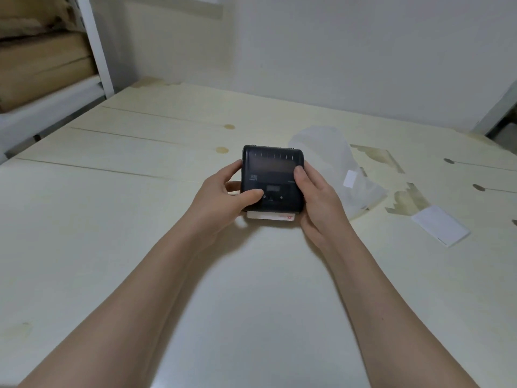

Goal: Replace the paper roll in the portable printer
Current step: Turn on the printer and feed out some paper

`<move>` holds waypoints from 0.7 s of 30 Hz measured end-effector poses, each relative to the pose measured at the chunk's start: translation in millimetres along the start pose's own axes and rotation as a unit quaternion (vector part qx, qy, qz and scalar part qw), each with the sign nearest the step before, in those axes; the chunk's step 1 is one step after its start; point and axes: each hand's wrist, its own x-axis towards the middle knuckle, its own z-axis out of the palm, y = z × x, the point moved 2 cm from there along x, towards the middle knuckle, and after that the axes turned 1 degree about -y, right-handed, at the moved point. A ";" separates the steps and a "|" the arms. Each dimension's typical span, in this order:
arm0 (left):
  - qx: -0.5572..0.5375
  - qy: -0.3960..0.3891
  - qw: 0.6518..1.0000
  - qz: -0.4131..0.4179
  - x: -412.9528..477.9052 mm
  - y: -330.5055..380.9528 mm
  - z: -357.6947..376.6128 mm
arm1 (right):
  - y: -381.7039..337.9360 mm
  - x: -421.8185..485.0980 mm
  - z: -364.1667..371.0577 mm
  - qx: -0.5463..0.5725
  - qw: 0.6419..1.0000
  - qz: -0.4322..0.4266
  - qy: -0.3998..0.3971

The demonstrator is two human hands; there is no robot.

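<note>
Both the left hand [223,191] and right hand [313,197] clamp the small black plastic portable printer [272,180] mid-worktop [112,247]. White paper [270,217], possibly jammed, could tear if the lid is forced.

The small box-shaped plastic printer [272,180] is black, with a row of short pale tick marks along its far edge and a greyish display window. The strip of paper [270,216] at its near edge is white with a red mark at one end. The cream-coloured wooden tabletop [140,208] carries brownish stains, while the crumpled plastic bag [335,163] is translucent white and the flat paper slip [440,225] plain white.
</note>
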 end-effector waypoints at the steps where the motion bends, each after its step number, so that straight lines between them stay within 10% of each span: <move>1: 0.002 -0.003 1.000 0.000 0.3 0.3 0.2 | -0.1 0.2 -0.8 0.000 1.000 0.000 -0.002; 21: -0.093 0.003 0.995 -0.044 -6.9 7.4 8.0 | -1.7 -11.5 0.1 0.031 0.999 0.000 -0.019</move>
